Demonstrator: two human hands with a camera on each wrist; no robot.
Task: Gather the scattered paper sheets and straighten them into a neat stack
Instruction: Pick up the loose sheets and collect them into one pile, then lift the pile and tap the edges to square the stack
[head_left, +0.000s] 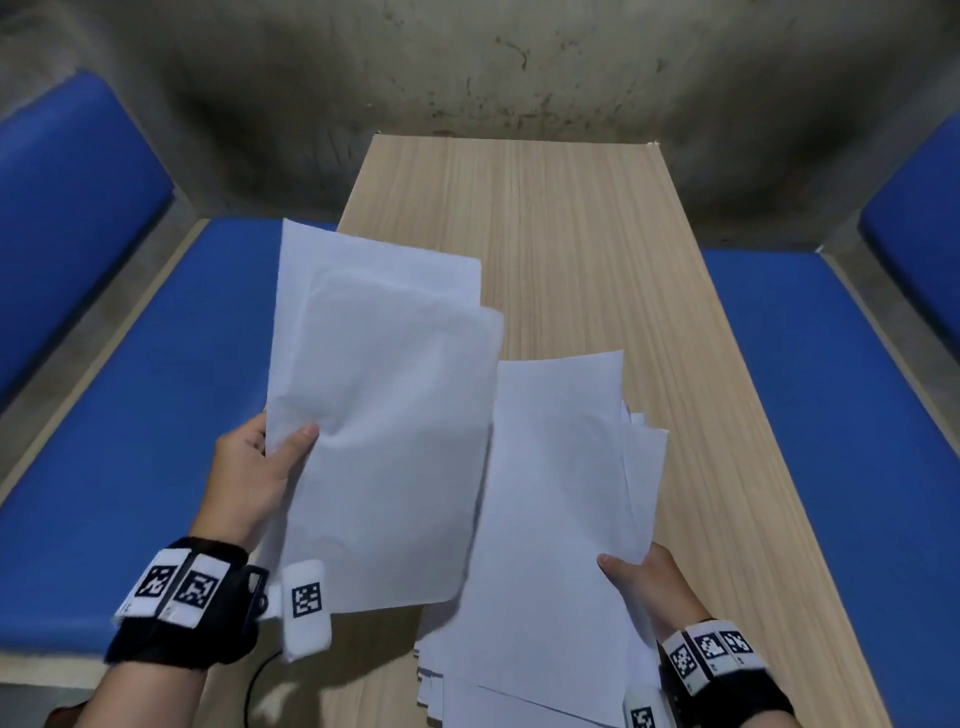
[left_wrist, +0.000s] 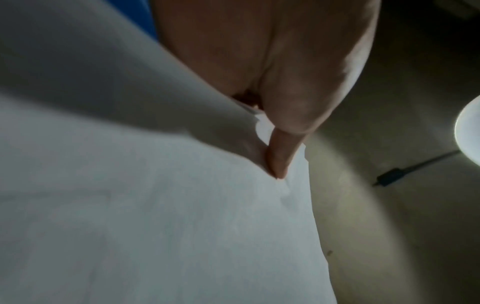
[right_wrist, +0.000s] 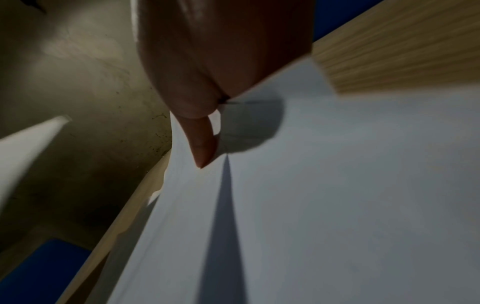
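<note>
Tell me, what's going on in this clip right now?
A person is gathering loose white paper over a wooden table. The left hand pinches a few sheets by their edge and holds them up. The right hand grips a second, uneven bunch whose edges are fanned out. The two batches are not yet merged or squared.

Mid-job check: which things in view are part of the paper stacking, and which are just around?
Part of the job:
- sheets in the left hand, pinched by the left hand
- sheets in the right hand, gripped by the right hand
- loose sheets at the near table edge

Just around:
- wooden table
- blue cushions
- black cable
</note>
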